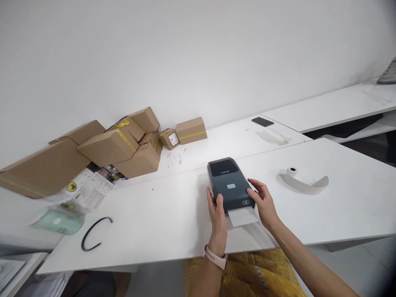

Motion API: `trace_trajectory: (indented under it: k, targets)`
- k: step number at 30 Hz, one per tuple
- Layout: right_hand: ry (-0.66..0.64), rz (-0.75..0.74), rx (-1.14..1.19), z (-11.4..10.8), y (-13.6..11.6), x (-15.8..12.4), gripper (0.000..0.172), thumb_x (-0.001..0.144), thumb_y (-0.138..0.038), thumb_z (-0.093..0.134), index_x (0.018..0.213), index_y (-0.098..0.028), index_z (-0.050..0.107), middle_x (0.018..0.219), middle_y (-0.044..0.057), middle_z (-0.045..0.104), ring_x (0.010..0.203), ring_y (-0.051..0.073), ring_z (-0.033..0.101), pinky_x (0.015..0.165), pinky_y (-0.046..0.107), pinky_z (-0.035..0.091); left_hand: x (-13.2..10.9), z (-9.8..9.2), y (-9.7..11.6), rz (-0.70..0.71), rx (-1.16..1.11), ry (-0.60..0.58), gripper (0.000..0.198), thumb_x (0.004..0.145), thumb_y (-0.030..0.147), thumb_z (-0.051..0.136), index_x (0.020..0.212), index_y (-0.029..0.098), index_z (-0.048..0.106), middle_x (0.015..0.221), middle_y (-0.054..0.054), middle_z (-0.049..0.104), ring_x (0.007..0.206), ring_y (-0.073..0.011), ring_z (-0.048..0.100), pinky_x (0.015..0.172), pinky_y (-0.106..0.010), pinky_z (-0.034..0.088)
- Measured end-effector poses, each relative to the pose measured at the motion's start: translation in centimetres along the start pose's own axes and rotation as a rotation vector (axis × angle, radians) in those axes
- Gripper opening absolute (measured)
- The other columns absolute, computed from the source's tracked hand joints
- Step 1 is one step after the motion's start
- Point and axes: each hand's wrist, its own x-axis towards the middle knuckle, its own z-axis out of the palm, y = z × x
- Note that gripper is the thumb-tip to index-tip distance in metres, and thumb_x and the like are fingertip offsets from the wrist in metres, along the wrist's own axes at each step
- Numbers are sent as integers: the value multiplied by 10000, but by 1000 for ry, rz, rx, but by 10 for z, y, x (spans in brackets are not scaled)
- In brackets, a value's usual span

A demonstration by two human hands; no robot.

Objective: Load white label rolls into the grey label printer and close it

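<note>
A dark grey label printer point(230, 186) stands near the front edge of the white table, a white label point(243, 217) sticking out of its front slot. My left hand point(217, 214), with a pale pink band at its wrist, grips the printer's left side near the front corner. On the opposite side my right hand point(262, 202) holds the front right corner, thumb on top and fingers along the side. To the right lies a partly unrolled roll of white label paper point(305, 183), apart from both hands.
Cardboard boxes point(108, 148) with yellow tape are piled against the wall at the left. Nearer are a mint-green pack point(60, 220) and a black headband-like curved band point(89, 233). A phone point(262, 121) lies at the back of the white table point(161, 231).
</note>
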Motion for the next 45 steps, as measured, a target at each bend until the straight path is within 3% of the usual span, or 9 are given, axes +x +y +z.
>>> trace_trajectory:
  k: [5, 12, 18, 25, 28, 32, 36, 40, 45]
  targets:
    - [-154, 325, 98, -7, 3, -4, 690, 798, -576, 642, 1399, -304, 441, 1477, 66, 465, 1318, 283, 471, 1074, 447, 399, -1, -7, -9, -72, 27, 53, 812, 860, 549, 572, 1529, 274, 204, 1612, -48, 208, 1448, -234, 289, 1098, -292, 398]
    - [-167, 278, -36, -8, -2, -5, 719, 818, -617, 582, 1416, -247, 430, 1445, 107, 502, 1257, 306, 533, 1040, 456, 445, -4, -10, -6, -6, 80, 17, 768, 892, 529, 539, 1524, 260, 193, 1535, -115, 370, 1354, -244, 448, 984, -281, 495]
    - [-152, 240, -27, -8, 2, -4, 722, 814, -594, 589, 1414, -228, 423, 1389, 127, 555, 1200, 306, 573, 1013, 463, 454, 0, -7, -11, 76, 88, 29, 628, 906, 503, 520, 1432, 218, 330, 1412, -149, 502, 1212, -232, 573, 924, -291, 516]
    - [-142, 197, -96, -5, -2, -5, 717, 821, -630, 556, 1395, -216, 441, 1383, 130, 552, 1219, 286, 553, 1034, 456, 429, 6, -12, -18, 132, 157, 21, 628, 893, 518, 526, 1399, 181, 368, 1330, -163, 567, 1109, -223, 630, 887, -302, 519]
    - [-100, 204, -154, -14, 1, -22, 711, 832, -657, 529, 1410, -255, 429, 1433, 103, 503, 1260, 266, 518, 1023, 421, 445, 3, -19, -9, 153, 236, -20, 615, 890, 517, 534, 1393, 188, 402, 1372, -156, 541, 1202, -241, 580, 950, -319, 493]
    - [74, 255, -207, -31, 7, -62, 585, 833, -699, 477, 1141, -229, 639, 1200, 100, 658, 1070, 276, 615, 893, 403, 513, -1, -24, 14, 406, 498, -19, 566, 892, 431, 560, 1409, 251, 417, 1534, -94, 366, 1430, -249, 308, 1149, -405, 310]
    - [-167, 341, -199, -27, -1, -90, 583, 798, -731, 498, 753, -187, 703, 836, 98, 716, 851, 270, 640, 856, 405, 491, 3, -16, 41, 632, 661, -234, 411, 855, 334, 604, 1262, 282, 577, 1500, -48, 430, 1449, -258, 269, 1190, -479, 216]
    - [-212, 464, -42, -8, -9, -91, 619, 746, -762, 535, 694, -168, 702, 730, 89, 689, 730, 235, 632, 743, 375, 513, 4, -7, 54, 650, 748, -431, 408, 759, 305, 700, 1165, 295, 656, 1463, -42, 486, 1436, -298, 300, 1192, -536, 150]
    - [-246, 505, -21, 2, -4, -89, 571, 708, -711, 630, 632, -152, 715, 631, 74, 670, 633, 194, 597, 710, 336, 480, 3, -16, 53, 658, 795, -503, 499, 754, 276, 700, 1244, 330, 621, 1474, -27, 473, 1444, -281, 290, 1195, -523, 144]
